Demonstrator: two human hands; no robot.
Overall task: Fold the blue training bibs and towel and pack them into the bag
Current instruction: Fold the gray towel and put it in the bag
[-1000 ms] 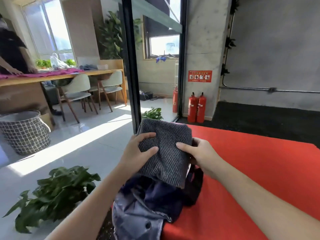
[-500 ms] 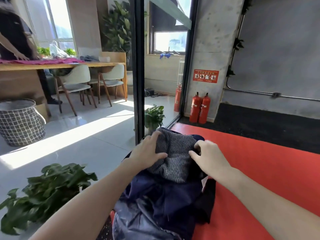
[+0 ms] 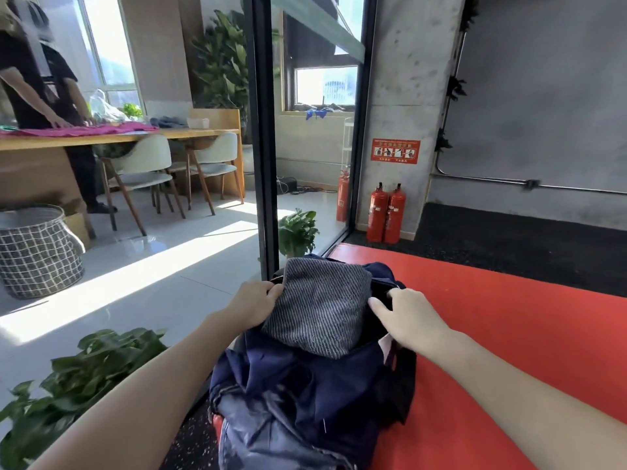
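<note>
**A:** ok so what's in the shot? counting everything.

**B:** One dark blue bag (image 3: 305,395) sitting on one red mat (image 3: 509,334), at the mat's left edge. One grey striped towel (image 3: 319,307), folded, lying in the bag's open mouth, with most of it above the rim. Two bare hands on it.

**A:** grip?

**B:** Left hand (image 3: 252,305) is at the towel's left edge, fingers (image 3: 273,290) curled onto the towel and the bag rim there; can't tell which one it's actually gripping. Right hand (image 3: 412,317) is on the right side of the bag's mouth, thumb stretched toward the towel, the other fingers hooked over the dark rim. Looks like it's holding the bag's edge, not the towel.

**A:** bibs?

**B:** Can't pick them out. There's a lot of crumpled blue fabric below the towel, can't tell bag from bib.

**A:** anything around the bag?

**B:** Two red fire extinguishers (image 3: 386,215) beyond the bag by the concrete pillar, a third behind the glass. One checked basket (image 3: 37,252) far left of the bag. One leafy plant (image 3: 78,378) near-left, another small one (image 3: 297,232) just beyond the bag.
</note>
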